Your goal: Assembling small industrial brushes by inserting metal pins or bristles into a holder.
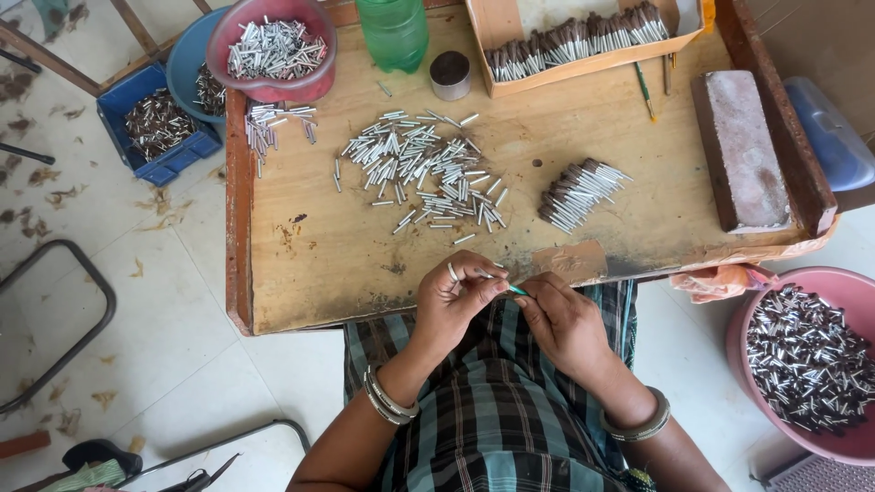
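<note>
My left hand and my right hand meet at the near edge of a wooden work board, above my checked lap. The left fingers pinch a small silver metal tube. The right fingers hold a thin green-tipped stick that touches the tube. A loose heap of silver tubes is spread over the middle of the board. A small bundle of tubes with dark ends lies to its right.
A maroon bowl of tubes, a green bottle, a small dark-topped tin and a cardboard box of filled tubes stand at the back. A brick lies right. A pink tub and blue crate flank the board.
</note>
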